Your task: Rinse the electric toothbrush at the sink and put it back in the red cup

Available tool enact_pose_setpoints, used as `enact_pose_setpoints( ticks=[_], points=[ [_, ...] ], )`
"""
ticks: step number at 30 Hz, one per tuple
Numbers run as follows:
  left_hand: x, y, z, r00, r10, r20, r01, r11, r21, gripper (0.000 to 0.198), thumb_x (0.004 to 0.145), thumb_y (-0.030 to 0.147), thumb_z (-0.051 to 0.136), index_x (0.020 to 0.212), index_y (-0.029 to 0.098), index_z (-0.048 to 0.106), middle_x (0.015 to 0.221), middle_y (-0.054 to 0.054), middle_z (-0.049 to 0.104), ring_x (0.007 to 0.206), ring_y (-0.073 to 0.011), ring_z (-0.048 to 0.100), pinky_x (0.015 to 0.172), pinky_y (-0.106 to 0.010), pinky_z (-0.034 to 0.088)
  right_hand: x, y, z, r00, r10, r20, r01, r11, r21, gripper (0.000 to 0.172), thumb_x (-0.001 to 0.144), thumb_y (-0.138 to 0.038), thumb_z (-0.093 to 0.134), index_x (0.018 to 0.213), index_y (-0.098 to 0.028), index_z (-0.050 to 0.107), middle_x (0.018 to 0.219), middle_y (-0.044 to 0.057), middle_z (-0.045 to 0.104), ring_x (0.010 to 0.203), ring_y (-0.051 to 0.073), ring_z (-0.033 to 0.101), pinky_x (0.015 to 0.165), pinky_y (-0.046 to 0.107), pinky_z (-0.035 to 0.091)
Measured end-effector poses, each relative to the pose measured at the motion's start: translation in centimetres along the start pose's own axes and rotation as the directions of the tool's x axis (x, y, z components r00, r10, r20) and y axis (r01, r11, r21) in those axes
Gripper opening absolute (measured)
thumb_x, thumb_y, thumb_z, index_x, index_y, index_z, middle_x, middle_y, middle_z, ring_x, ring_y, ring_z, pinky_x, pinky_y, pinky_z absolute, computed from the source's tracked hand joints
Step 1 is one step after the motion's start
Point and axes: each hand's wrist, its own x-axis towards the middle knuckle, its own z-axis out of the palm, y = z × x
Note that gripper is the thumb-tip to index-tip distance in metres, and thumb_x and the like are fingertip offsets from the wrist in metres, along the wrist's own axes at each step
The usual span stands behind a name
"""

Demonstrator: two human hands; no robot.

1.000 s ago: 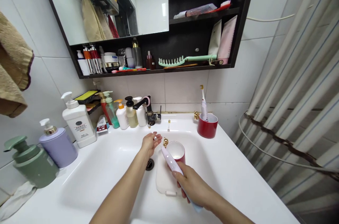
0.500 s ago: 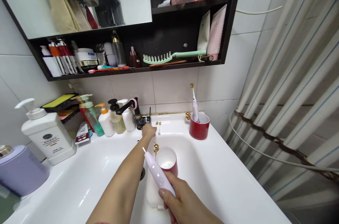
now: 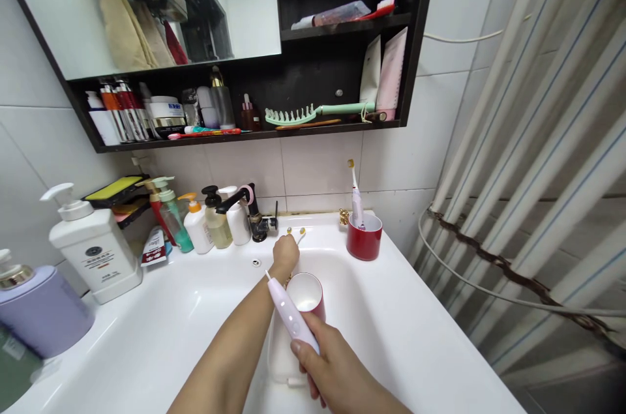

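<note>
My right hand grips a pink electric toothbrush handle with no head on it, its metal pin pointing up and left. My left hand reaches over the white sink and closes its fingers on a small brush head near the rim behind the basin. A red cup with a white inside stands in the basin on a white tray, just right of the handle. A second red cup at the back right holds another electric toothbrush.
A black tap and several pump bottles line the back left. A white dispenser and a lilac bottle stand at the left. A black shelf with a green comb hangs above. A striped curtain is on the right.
My left hand went from the basin up to the back rim and closed on a brush head, which now tilts in its fingers. My right hand kept the handle.
</note>
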Motion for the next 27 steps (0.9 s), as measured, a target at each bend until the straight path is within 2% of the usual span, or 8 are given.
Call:
enact_pose_setpoints(
  ticks=[3, 5, 7, 11, 13, 15, 27],
  points=[
    [-1.4, 1.1, -1.9, 0.994, -0.082, 0.067, 0.089, 0.991, -0.097, 0.024, 0.056, 0.000, 0.050, 0.041, 0.016, 0.039, 0.044, -0.001, 0.045, 0.068, -0.0168, 0.053, 0.062, -0.025, 0.038, 0.3, 0.3, -0.1, 0.999, 0.003, -0.041, -0.003, 1.000, -0.009, 0.024, 0.072, -0.027, 0.032, 0.093, -0.018, 0.040, 0.059, -0.003, 0.039, 0.037, 0.003, 0.038, 0.031, 0.013, 0.031],
    [-3.0, 1.6, -3.8, 0.985, -0.130, 0.116, 0.147, 0.976, -0.160, 0.018, 0.059, 0.006, 0.051, 0.046, 0.014, 0.042, 0.042, 0.000, 0.044, 0.053, -0.0130, 0.052, 0.055, -0.024, 0.040, 0.5, 0.6, -0.1, 0.999, 0.017, -0.047, -0.018, 1.000, -0.023, 0.024, 0.072, -0.028, 0.032, 0.091, -0.017, 0.040, 0.058, -0.003, 0.040, 0.036, 0.003, 0.038, 0.030, 0.014, 0.030],
    [-4.9, 2.0, -5.8, 0.972, -0.161, 0.170, 0.202, 0.945, -0.256, 0.014, 0.061, 0.009, 0.051, 0.051, 0.013, 0.044, 0.044, 0.001, 0.046, 0.046, -0.0090, 0.050, 0.050, -0.021, 0.041, 0.6, 0.9, 0.1, 0.998, 0.046, -0.036, -0.047, 0.998, -0.032, 0.025, 0.072, -0.029, 0.032, 0.093, -0.018, 0.039, 0.058, -0.003, 0.040, 0.035, 0.003, 0.038, 0.029, 0.014, 0.030],
    [-8.0, 2.0, -8.6, 0.935, -0.224, 0.276, 0.343, 0.771, -0.536, 0.009, 0.063, 0.013, 0.052, 0.057, 0.012, 0.046, 0.050, -0.001, 0.051, 0.045, -0.0067, 0.051, 0.046, -0.016, 0.042, 0.5, 1.3, 0.6, 0.997, 0.077, -0.007, -0.077, 0.996, -0.032, 0.024, 0.071, -0.030, 0.031, 0.092, -0.019, 0.038, 0.057, -0.004, 0.040, 0.034, 0.004, 0.038, 0.029, 0.014, 0.030],
    [-8.8, 1.9, -9.0, 0.927, -0.248, 0.283, 0.372, 0.709, -0.599, 0.008, 0.063, 0.014, 0.053, 0.059, 0.011, 0.047, 0.050, -0.001, 0.052, 0.045, -0.0075, 0.052, 0.046, -0.017, 0.043, 0.4, 1.3, 0.9, 0.997, 0.079, 0.007, -0.079, 0.997, -0.023, 0.023, 0.071, -0.030, 0.031, 0.089, -0.018, 0.039, 0.057, -0.004, 0.040, 0.034, 0.004, 0.038, 0.029, 0.015, 0.030],
    [-9.2, 1.8, -8.9, 0.926, -0.254, 0.281, 0.377, 0.686, -0.622, 0.009, 0.063, 0.015, 0.053, 0.058, 0.011, 0.047, 0.048, 0.000, 0.051, 0.045, -0.0080, 0.052, 0.048, -0.018, 0.044, 0.3, 1.2, 1.0, 0.997, 0.077, 0.016, -0.076, 0.997, -0.009, 0.022, 0.071, -0.031, 0.031, 0.088, -0.018, 0.039, 0.058, -0.004, 0.041, 0.035, 0.004, 0.038, 0.029, 0.015, 0.030],
    [-9.0, 1.2, -7.6, 0.936, -0.181, 0.302, 0.340, 0.690, -0.639, 0.013, 0.065, 0.016, 0.051, 0.056, 0.013, 0.043, 0.047, 0.000, 0.051, 0.046, -0.0074, 0.052, 0.049, -0.017, 0.043, 0.3, 0.3, 1.1, 0.989, 0.135, 0.060, -0.145, 0.963, 0.226, 0.023, 0.072, -0.037, 0.032, 0.082, -0.017, 0.036, 0.056, -0.005, 0.039, 0.035, 0.003, 0.036, 0.030, 0.015, 0.029]
  ],
)
